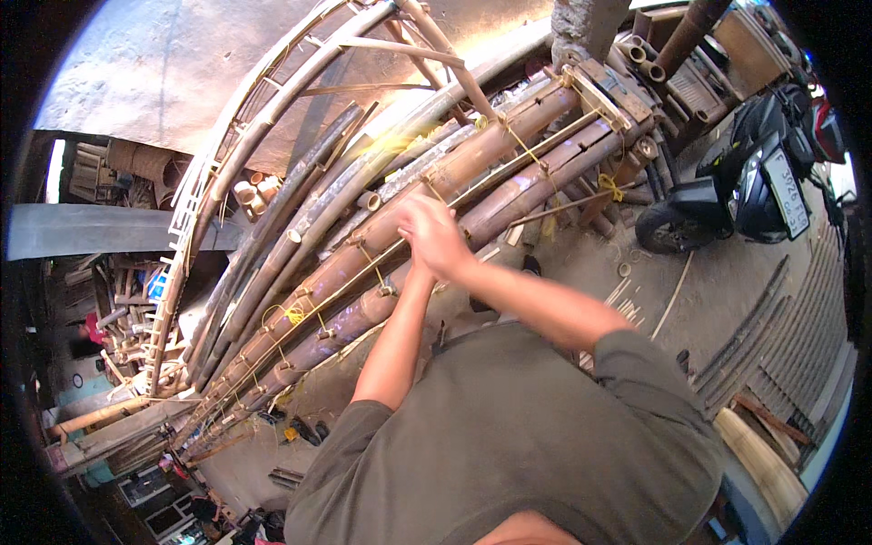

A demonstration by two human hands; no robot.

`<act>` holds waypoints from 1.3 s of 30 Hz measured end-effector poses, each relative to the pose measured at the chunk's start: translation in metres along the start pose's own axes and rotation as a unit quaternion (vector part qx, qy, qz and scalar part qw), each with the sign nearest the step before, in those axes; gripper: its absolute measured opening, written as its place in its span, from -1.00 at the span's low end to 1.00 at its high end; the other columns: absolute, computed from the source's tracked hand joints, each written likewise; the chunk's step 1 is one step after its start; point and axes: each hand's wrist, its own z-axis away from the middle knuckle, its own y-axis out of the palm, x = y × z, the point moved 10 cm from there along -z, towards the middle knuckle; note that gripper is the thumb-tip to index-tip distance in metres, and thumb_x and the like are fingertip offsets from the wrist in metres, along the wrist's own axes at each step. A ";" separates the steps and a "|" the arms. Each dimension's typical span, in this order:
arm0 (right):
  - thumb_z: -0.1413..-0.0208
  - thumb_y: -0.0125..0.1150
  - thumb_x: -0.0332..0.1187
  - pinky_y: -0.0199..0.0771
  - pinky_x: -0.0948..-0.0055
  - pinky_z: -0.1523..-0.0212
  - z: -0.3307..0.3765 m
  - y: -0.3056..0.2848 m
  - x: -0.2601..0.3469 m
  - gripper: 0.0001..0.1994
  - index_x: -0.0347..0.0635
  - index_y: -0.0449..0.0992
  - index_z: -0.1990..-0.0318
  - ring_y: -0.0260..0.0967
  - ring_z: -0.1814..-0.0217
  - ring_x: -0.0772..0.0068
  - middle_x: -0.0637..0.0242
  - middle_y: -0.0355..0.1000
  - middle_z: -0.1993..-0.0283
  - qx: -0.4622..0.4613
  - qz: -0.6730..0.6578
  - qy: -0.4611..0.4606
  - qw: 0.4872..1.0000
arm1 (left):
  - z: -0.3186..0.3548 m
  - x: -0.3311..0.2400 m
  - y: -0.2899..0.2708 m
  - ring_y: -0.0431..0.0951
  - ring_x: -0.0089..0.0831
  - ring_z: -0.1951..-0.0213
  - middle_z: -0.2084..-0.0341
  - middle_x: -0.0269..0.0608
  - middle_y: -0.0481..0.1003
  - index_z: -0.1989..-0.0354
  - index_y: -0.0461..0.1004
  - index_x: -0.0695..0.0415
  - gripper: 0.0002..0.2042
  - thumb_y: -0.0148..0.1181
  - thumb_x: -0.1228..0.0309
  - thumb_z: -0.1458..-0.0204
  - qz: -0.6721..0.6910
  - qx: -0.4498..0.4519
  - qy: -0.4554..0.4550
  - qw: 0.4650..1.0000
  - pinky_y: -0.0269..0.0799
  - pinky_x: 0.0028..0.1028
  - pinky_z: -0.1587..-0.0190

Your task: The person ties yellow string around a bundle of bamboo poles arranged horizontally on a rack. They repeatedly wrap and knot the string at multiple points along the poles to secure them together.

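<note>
Several thick brown bamboo poles (509,136) lie side by side as a long slanted frame, lashed with yellow ties (295,315). A thin bamboo strip (527,156) runs along the top of them. My right hand (434,238) rests on the poles at mid-frame, seen from its back, with the fingers curled down at the strip. My left hand is almost fully hidden under the right one; only its forearm (395,336) shows, reaching up to the same spot. What the fingers pinch is out of sight.
A curved bamboo arch (272,118) rises behind the poles. A parked black motorcycle (754,182) stands at the right, with corrugated sheets (799,327) below it. Thin bamboo slivers (627,291) lie on the ground. Stacked bamboo offcuts (127,309) fill the left side.
</note>
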 end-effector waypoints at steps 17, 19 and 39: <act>-0.16 -0.03 -0.17 0.41 -0.01 0.33 0.074 -0.095 -0.071 -0.64 -0.22 0.51 0.54 0.43 0.42 -0.14 -0.02 0.46 0.50 0.328 0.564 -0.001 0.758 | -0.025 -0.014 -0.005 0.55 -0.28 0.29 0.40 -0.10 0.59 0.24 0.56 0.06 -0.78 -0.03 0.30 -0.22 0.073 0.068 -0.132 0.986 0.20 -0.20 0.02; -0.13 -0.01 -0.16 0.42 -0.02 0.35 0.071 -0.083 -0.080 -0.64 -0.22 0.51 0.56 0.43 0.44 -0.14 -0.02 0.46 0.52 0.319 0.525 0.006 0.789 | -0.064 -0.026 -0.018 0.47 -0.60 0.38 0.46 -0.31 0.56 0.27 0.56 0.23 -0.74 -0.02 0.33 -0.26 0.262 0.062 -0.105 0.957 0.38 -0.51 0.27; -0.27 -0.08 -0.20 0.39 0.45 0.17 0.096 -0.020 -0.167 -0.78 -0.10 0.43 0.25 0.37 0.23 0.47 0.34 0.42 0.27 -0.192 -0.273 -0.025 0.942 | 0.061 0.119 -0.102 0.52 0.07 0.10 0.19 0.18 0.52 0.16 0.48 0.20 -0.71 0.09 0.24 -0.07 0.007 0.285 -0.042 0.958 0.40 -0.11 0.02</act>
